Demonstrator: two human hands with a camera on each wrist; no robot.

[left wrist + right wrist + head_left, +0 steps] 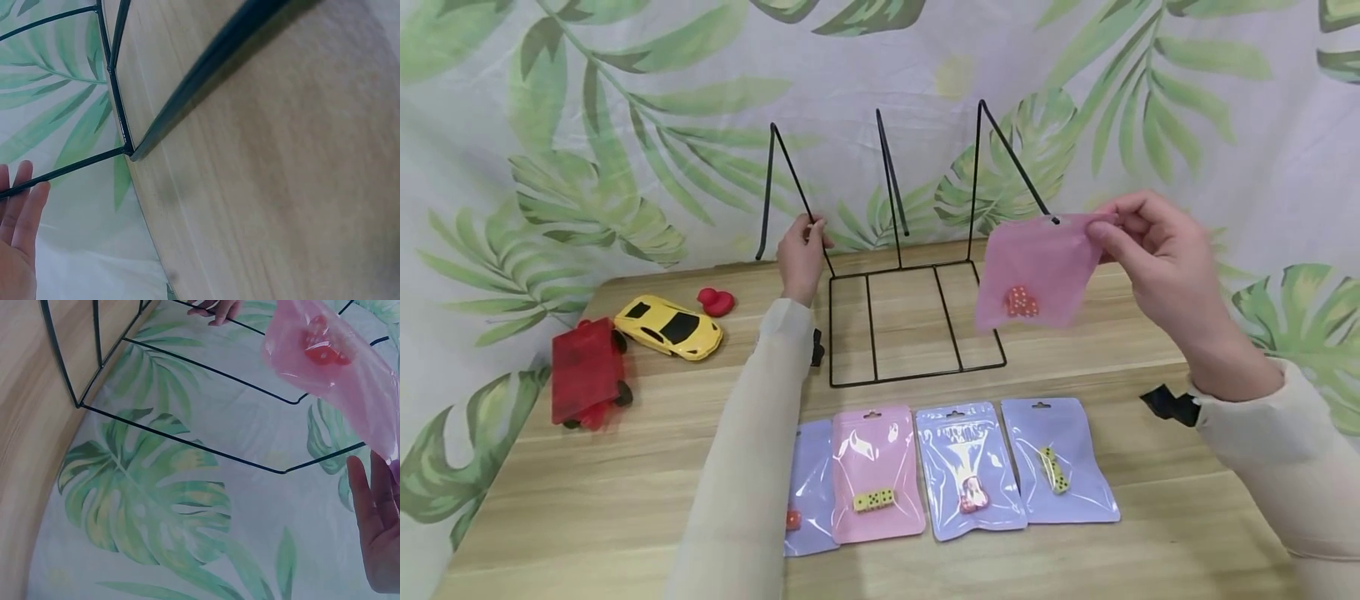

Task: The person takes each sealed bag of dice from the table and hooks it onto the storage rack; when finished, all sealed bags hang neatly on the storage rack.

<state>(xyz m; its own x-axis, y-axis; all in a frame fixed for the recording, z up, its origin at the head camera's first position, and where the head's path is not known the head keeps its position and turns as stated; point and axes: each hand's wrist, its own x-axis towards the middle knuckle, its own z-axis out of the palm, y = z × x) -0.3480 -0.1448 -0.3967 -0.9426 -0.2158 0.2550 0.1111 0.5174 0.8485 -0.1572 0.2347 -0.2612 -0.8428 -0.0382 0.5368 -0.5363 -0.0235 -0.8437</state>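
Observation:
A black wire display rack (917, 267) with three hooked arms stands on the table. My left hand (801, 257) grips its left upright wire; in the left wrist view the fingers (28, 219) lie against that wire. My right hand (1165, 254) pinches the upper right corner of a pink zip bag (1075, 258) holding red dice (1021, 302). The tip of the right hook shows at the bag's top edge, by its hanging hole. In the right wrist view the bag (362, 394) hangs tilted near the hook's end, and the tip is hidden.
In front of the rack lie a pink bag (880, 454) with yellow dice and several blue bags (1063, 425) with dice. At left are a yellow toy car (670, 327), a red toy vehicle (587, 375) and a red rubber duck (717, 302). A leaf-printed cloth (700, 50) hangs behind.

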